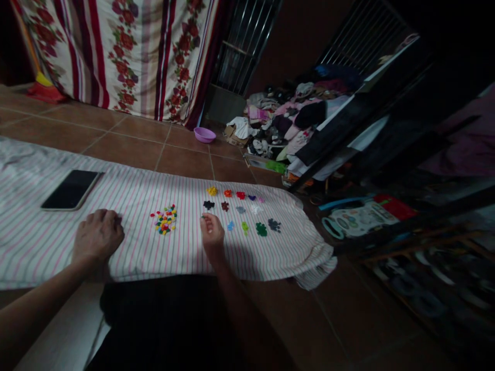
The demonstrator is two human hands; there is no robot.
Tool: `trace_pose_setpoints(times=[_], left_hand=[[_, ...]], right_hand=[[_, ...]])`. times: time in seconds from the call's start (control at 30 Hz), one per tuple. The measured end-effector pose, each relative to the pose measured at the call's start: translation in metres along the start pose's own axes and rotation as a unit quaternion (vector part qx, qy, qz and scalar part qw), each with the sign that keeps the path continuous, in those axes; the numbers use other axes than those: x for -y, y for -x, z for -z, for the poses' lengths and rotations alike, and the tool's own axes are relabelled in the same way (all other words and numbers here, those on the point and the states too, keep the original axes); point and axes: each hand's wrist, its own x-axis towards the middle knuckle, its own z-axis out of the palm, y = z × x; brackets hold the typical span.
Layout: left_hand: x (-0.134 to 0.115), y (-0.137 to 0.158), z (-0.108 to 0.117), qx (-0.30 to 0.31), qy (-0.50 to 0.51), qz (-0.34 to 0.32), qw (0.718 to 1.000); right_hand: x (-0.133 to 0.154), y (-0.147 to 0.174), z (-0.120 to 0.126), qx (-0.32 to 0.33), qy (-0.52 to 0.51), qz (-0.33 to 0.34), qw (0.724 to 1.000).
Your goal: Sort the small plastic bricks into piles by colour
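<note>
My right hand (212, 236) is raised a little over the striped cloth, its fingers closed in a pinch on a tiny dark green piece (202, 217). Around it small plastic pieces lie sorted by colour: black (209, 205), brown (225, 206), light blue (231, 225), lime green (245, 228) and dark green (261, 229) heaps among them. A mixed heap of coloured pieces (165, 220) lies between my hands. My left hand (98, 233) rests palm down on the cloth, left of that heap, fingers loosely bent and holding nothing I can see.
A phone (71, 190) lies on the striped cloth (135, 247) beyond my left hand. Farther heaps are yellow (212, 191), orange (228, 193) and red (240, 195). On the tiled floor stands a purple basin (204, 135). Piled clothes (286, 116) and dark furniture are at right.
</note>
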Motion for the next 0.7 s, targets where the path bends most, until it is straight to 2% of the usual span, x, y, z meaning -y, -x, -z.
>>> trace_pose_setpoints(times=[0.17, 0.37, 0.5, 0.7], left_hand=[[0.0, 0.0, -0.001, -0.014, -0.015, -0.004, 1.0], [0.0, 0.0, -0.002, -0.003, -0.018, 0.0, 1.0], [0.001, 0.0, -0.003, -0.004, -0.015, -0.002, 1.0], [0.002, 0.0, -0.005, -0.014, -0.009, -0.004, 1.0]], right_hand=[[-0.029, -0.003, 0.072, -0.124, 0.075, -0.02, 0.989], [-0.083, -0.007, 0.147, -0.2, 0.142, -0.082, 0.966], [-0.11, -0.007, 0.171, -0.222, 0.164, -0.121, 0.954], [-0.126, -0.012, 0.175, -0.239, 0.149, -0.157, 0.947]])
